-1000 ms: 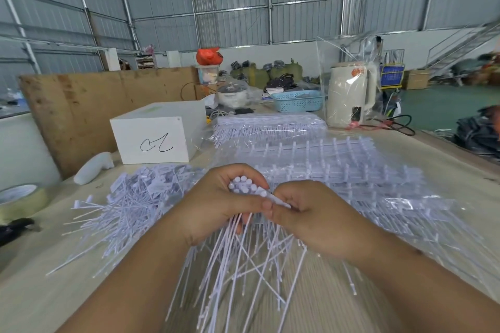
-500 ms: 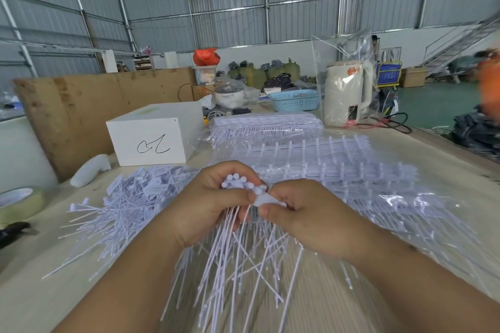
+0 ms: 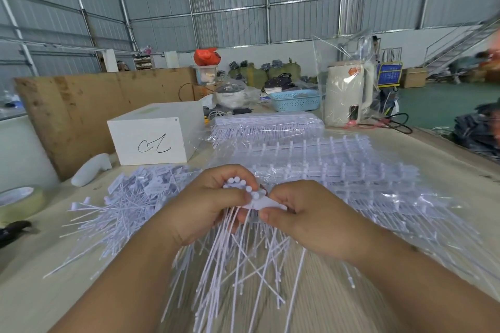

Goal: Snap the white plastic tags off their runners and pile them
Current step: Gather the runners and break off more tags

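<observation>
Head view: our left hand (image 3: 213, 205) grips a bundle of tags (image 3: 238, 246), tails trailing toward the table's near edge, while our right hand (image 3: 297, 213) pinches one flat tag (image 3: 266, 203) just right of that grip.

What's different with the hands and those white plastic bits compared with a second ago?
Little has moved. The right hand has drawn the flat tag it pinches a bit out of the bundle of tags gripped in the left hand, so more of its flat end shows. Both hands kept their grips. The loose pile of tags on the left, the bagged runner sheets and the white box stayed put.
</observation>
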{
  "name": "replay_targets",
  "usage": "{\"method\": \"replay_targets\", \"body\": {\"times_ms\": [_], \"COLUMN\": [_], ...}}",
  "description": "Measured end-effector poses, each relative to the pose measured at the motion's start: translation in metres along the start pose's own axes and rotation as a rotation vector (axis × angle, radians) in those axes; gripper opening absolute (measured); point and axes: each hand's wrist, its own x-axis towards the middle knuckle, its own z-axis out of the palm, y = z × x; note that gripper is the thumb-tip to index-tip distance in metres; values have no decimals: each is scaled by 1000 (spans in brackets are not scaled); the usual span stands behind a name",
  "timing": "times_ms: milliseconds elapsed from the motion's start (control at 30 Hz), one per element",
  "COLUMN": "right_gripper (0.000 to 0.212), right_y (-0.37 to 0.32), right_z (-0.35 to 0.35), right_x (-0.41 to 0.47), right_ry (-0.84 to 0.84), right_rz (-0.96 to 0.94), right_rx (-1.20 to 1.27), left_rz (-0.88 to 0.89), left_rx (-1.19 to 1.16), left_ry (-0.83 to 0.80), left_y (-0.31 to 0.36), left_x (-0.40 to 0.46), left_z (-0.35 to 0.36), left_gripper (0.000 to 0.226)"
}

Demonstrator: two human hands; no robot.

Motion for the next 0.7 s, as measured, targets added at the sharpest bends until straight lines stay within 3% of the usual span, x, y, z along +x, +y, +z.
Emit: {"method": "replay_targets", "body": {"times_ms": [167, 500, 700], "right_gripper": [30, 21, 32], "right_y": [2, 4, 4], "right_z": [-1, 5, 7], "right_x": [-1, -1, -3], "right_ry": [-34, 18, 12], "right_rz": [6, 36, 37], "right_rx": [39, -32, -3], "left_rz": [35, 38, -40], "left_rx": [73, 221, 293], "left_ry": [61, -73, -112], "left_y": [-2, 5, 12], "left_x": [4, -4, -6], "left_z": [5, 1, 2], "left_gripper": [14, 26, 29]}}
